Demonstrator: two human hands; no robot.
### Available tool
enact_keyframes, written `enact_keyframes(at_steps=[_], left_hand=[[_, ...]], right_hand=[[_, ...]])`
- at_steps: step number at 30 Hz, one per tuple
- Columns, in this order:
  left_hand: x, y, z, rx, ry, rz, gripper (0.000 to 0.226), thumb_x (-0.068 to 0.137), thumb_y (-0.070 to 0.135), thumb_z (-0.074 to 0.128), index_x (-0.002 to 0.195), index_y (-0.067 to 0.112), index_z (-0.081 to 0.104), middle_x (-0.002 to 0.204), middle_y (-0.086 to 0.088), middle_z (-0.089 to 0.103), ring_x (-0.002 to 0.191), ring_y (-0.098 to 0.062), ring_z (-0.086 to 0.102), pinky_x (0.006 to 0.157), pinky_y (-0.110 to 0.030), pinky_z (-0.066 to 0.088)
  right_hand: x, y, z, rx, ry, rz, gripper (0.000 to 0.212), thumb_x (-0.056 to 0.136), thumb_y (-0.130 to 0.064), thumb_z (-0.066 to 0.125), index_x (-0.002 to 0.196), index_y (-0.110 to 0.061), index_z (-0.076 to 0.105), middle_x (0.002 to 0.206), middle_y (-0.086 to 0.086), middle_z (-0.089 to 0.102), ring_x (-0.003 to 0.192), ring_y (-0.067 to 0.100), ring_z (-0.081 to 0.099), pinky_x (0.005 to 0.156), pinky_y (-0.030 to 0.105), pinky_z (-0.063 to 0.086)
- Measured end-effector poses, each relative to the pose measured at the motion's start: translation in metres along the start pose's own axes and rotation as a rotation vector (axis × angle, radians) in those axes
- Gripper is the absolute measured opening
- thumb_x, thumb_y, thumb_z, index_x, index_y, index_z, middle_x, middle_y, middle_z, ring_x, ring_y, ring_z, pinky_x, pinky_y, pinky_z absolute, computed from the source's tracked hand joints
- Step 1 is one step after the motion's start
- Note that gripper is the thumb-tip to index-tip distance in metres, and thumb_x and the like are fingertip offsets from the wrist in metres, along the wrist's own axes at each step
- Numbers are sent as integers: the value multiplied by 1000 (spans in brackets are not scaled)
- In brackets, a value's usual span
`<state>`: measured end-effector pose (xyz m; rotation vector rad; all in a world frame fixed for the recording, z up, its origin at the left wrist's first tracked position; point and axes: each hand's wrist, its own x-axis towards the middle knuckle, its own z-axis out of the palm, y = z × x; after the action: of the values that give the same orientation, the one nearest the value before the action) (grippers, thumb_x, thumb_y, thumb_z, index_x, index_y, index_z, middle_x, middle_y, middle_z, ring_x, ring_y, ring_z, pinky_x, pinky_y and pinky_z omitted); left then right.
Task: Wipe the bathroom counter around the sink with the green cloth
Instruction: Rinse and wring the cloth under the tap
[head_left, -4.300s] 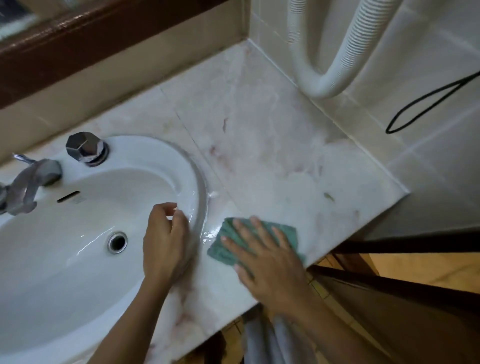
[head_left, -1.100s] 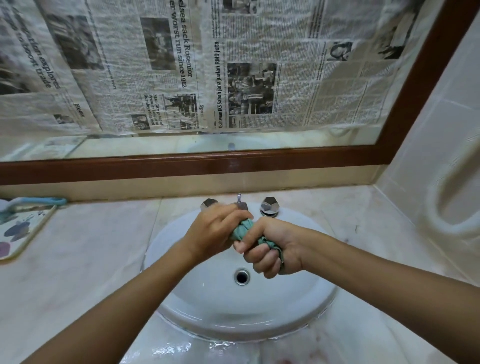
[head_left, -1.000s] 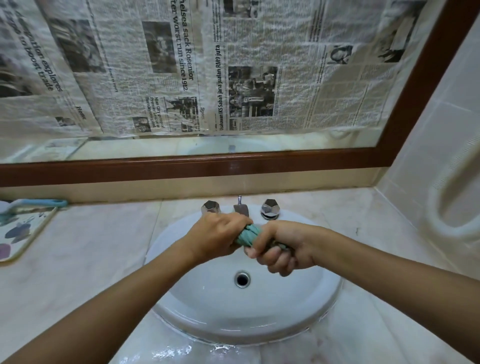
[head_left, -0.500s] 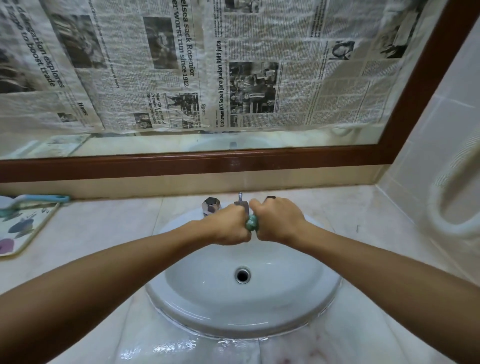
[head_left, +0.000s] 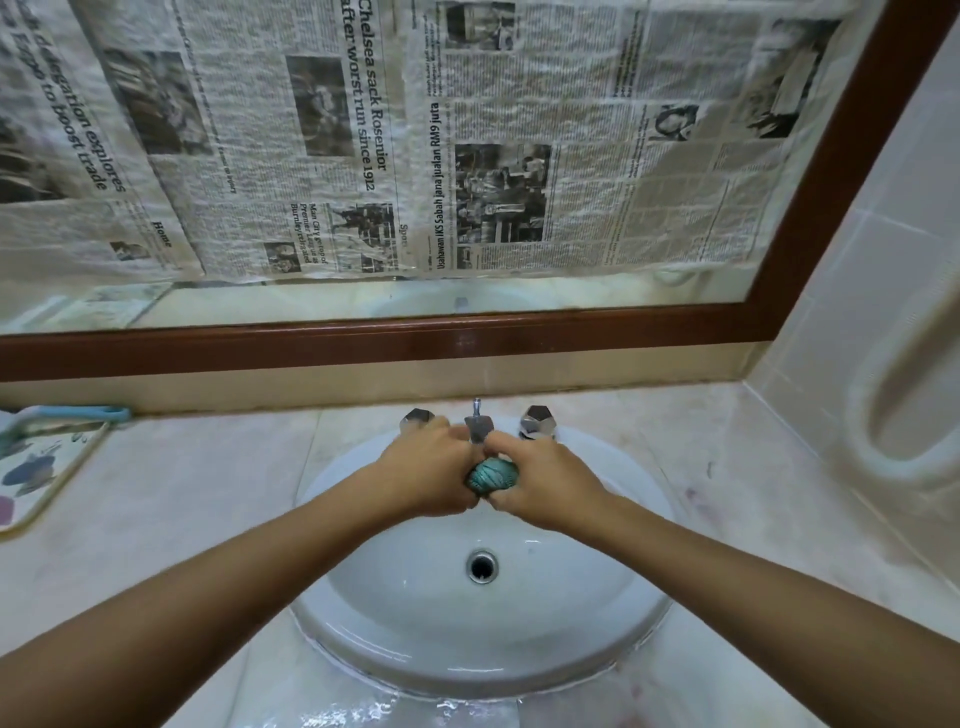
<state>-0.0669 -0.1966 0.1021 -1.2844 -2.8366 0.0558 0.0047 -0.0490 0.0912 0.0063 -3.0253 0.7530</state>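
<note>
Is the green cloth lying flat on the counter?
No, the left hand and right hand grip the green cloth bunched over the sink.

Before you, the pale marble tabletop (head_left: 197, 499) carries a white oval sink (head_left: 395, 608) at centre, a patterned tray (head_left: 57, 452) far left, and water (head_left: 322, 713) pooled at the sink's front rim.

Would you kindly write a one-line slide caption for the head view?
The left hand and right hand grip the twisted cloth over the sink.
</note>
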Motion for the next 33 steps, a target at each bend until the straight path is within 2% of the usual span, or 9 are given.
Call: enact_keyframes(at_steps=[3,6,8,11,15,20,23,29,33], left_hand=[[-18,3,-7,212,582,62,57,71,32,70,123,10,63,127,-14,61,115,-33,59,92,-42,40],[-26,7,-14,259,808,251,48,79,26,62,125,11,65,132,-12,61,128,-32,53,100,-45,38],[-19,4,-35,218,886,421,31,82,18,64,113,12,67,111,-10,69,116,-31,62,93,-45,45],[-8,-7,-81,119,847,677,13,88,12,65,98,10,58,73,-6,61,62,-24,61,53,-36,51],[-6,-14,-121,229,631,644,20,67,16,75,70,8,56,51,-3,53,34,-24,47,33,-23,34],[-6,21,-133,321,251,234,10,79,26,66,77,19,60,56,2,42,48,-22,44,50,-28,39],[4,27,-106,95,68,118,16,77,17,60,67,19,48,57,1,39,49,-24,45,51,-30,43],[15,25,-30,-410,-136,-145,20,62,19,58,76,6,63,68,-11,66,63,-30,64,52,-36,49],[7,35,-2,-838,-199,-361,31,72,-2,63,55,12,42,37,3,38,31,-11,33,40,-18,24]], right_hand=[[-8,-11,-25,645,-190,246,12,83,-18,66,86,-23,55,60,4,48,43,16,41,41,25,35],[-21,-20,-54,1107,-700,435,12,86,-21,60,78,-22,52,47,-2,33,34,8,26,38,17,17],[-24,-26,-64,1233,-988,361,14,84,-24,57,71,-22,51,42,-7,32,30,4,25,36,13,13],[-24,-36,-79,1283,-1142,223,21,82,-24,53,63,-20,45,39,-9,33,31,6,17,39,10,12],[-22,-41,-109,1160,-932,179,26,71,-20,65,55,-22,45,43,-10,29,35,4,16,39,12,13],[-22,-48,-116,556,-361,123,35,78,-5,72,52,-18,52,39,-3,38,34,13,29,39,19,24],[-11,-40,-94,111,-85,56,23,73,-10,72,58,-19,58,45,-8,51,41,11,47,44,20,34],[-1,-13,-48,-358,18,-91,23,73,-19,63,95,-25,68,79,5,64,76,29,62,58,27,36],[7,-5,-30,-588,24,-234,29,78,-25,62,106,-17,62,92,11,67,80,34,63,62,30,38]])
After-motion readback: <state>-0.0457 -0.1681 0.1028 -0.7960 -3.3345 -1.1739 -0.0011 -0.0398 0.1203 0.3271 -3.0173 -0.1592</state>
